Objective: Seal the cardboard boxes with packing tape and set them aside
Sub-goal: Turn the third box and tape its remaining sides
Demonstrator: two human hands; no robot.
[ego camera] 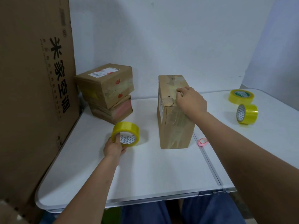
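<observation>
Box [175, 113] stands on end mid-table [145, 167], right hand [191, 101] fingers curled pinching at its taped upper edge, left hand [114, 147] gripping the tape roll [126, 134] beside it: tall box likely tips if tugged sideways.

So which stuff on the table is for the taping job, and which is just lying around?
For the job:
- upright cardboard box, right hand on it
- tape roll in left hand
- two stacked boxes

Lying about:
- two spare tape rolls
- small pink thing
- big carton
</observation>
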